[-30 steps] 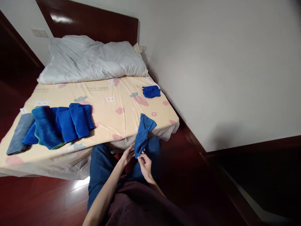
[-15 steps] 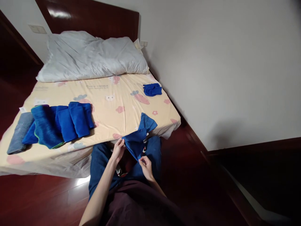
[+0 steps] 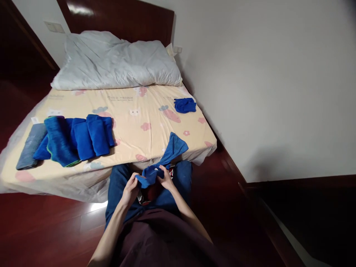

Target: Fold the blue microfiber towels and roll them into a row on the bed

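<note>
A blue cloth (image 3: 150,175) hangs bunched between my two hands, above my lap at the bed's near edge. My left hand (image 3: 130,189) pinches its left end. With fingers closed, my right hand (image 3: 165,178) grips the cloth farther right, where a small white tag shows. From there the fabric runs up onto the mattress and ends in a pointed flap (image 3: 176,144); I cannot tell whether that is the same piece. Left of my hands lies a row of folded blue cloths (image 3: 96,138), with a teal, green-edged cloth (image 3: 61,142) and a grey-blue one (image 3: 32,148).
A crumpled blue cloth (image 3: 185,105) lies near the bed's right edge. A grey-white quilt (image 3: 116,65) is heaped against the dark wooden headboard (image 3: 122,18). The patterned bed sheet (image 3: 130,129) covers the mattress. A pale wall (image 3: 258,92) stands on the right.
The cloth between my hands went from a spread triangle to a bunched strip. My left hand moved slightly left and down; my right hand moved up along the cloth. The view shifted slightly.
</note>
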Action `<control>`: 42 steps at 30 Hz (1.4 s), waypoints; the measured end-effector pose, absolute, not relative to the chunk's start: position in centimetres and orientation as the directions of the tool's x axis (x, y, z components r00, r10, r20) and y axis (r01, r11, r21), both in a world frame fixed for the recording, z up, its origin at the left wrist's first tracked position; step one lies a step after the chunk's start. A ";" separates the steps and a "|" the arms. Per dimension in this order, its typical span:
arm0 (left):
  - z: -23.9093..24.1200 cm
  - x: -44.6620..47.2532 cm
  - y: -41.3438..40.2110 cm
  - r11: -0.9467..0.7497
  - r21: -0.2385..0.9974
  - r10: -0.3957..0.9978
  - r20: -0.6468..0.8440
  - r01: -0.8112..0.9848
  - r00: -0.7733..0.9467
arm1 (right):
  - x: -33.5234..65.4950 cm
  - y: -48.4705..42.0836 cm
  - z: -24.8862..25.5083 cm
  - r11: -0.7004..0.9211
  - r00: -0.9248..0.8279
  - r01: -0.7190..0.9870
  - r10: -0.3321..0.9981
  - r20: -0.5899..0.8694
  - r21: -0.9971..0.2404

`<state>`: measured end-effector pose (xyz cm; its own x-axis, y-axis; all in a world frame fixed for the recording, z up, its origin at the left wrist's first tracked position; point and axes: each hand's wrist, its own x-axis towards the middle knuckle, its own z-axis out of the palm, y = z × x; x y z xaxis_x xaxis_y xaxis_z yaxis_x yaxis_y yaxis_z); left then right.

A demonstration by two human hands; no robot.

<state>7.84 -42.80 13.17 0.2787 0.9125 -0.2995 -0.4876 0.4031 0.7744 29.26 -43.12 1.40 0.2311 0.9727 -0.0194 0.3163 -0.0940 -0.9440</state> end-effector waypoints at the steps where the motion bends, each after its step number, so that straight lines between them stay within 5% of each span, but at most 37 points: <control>1: 13.5 7.4 -43.4 0.414 0.774 0.907 -0.304 -0.480 0.292 | 28.8 -42.6 1.3 -0.077 0.114 0.319 0.993 -0.042 -0.945; 4: 14.0 6.3 -44.7 0.427 0.765 0.900 -0.311 -0.482 0.305 | 27.3 -42.2 0.6 -0.063 -0.153 0.292 0.982 -0.112 -0.954; 8: 14.0 4.4 -45.3 0.384 0.739 0.923 -0.292 -0.554 0.250 | 26.5 -43.7 0.6 -0.064 -0.230 0.262 0.965 -0.127 -0.963; 12: 14.2 1.6 -45.1 0.325 0.718 0.944 -0.278 -0.616 0.175 | 26.8 -46.5 3.7 -0.094 -0.131 0.302 0.982 -0.139 -0.949; 17: 15.2 -2.4 -45.4 0.245 0.752 0.957 -0.290 -0.612 0.027 | 26.3 -49.8 9.8 -0.072 -0.023 0.132 0.997 -0.075 -0.989; 22: 15.0 -7.0 -46.0 0.230 0.869 0.956 -0.285 -0.437 -0.064 | 23.4 -50.7 13.4 0.081 0.036 0.102 0.996 0.085 -0.991; 27: 17.9 -9.2 -45.8 0.212 0.972 0.963 -0.225 0.098 0.146 | 19.5 -49.6 15.3 0.359 -0.193 0.211 0.927 0.321 -0.909; 33: 22.7 -5.3 -45.4 0.070 0.952 0.865 -0.207 0.300 0.457 | 16.5 -47.9 16.3 0.600 -0.499 0.216 0.746 0.441 -0.770; 42: 22.4 -4.7 -44.1 -0.094 0.959 0.912 -0.025 0.267 0.410 | 17.6 -48.2 17.0 0.335 -0.146 0.071 0.935 0.323 -0.939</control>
